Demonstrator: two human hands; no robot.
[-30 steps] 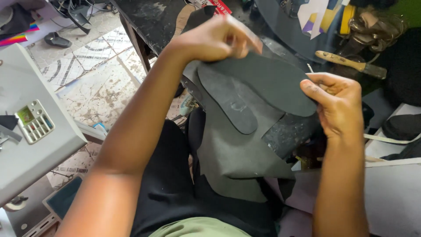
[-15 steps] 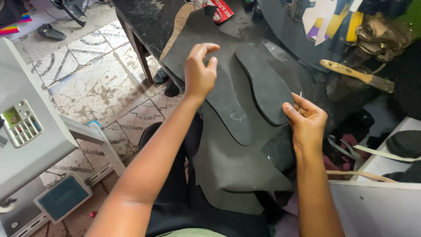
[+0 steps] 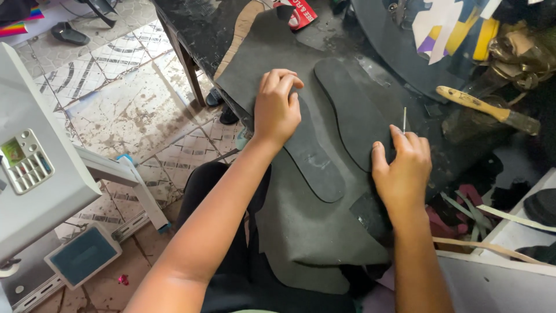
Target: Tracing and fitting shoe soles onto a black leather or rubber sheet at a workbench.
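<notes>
A large dark grey sheet (image 3: 313, 232) of rubbery material drapes over the edge of a black worktable (image 3: 191, 23) and onto my lap. Two sole-shaped dark pieces lie on it: one (image 3: 315, 162) under my left hand, the other (image 3: 353, 110) to its right. My left hand (image 3: 277, 107) presses flat on the left sole piece with fingers curled at its top. My right hand (image 3: 402, 168) rests on the lower end of the right sole piece and pinches a thin needle-like tool (image 3: 403, 120) that points upward.
A wooden-handled tool (image 3: 486, 109) lies at the right on the table. Coloured paper scraps (image 3: 446, 26) sit on a dark round surface behind it. A white machine (image 3: 40, 174) with a small panel stands at the left over a tiled floor (image 3: 121, 110). Strips lie on a white ledge (image 3: 509, 232) at the right.
Both hands have come down from holding a sole piece in the air. The pieces now lie flat on the sheet, and my left hand has pressed down onto the left one.
</notes>
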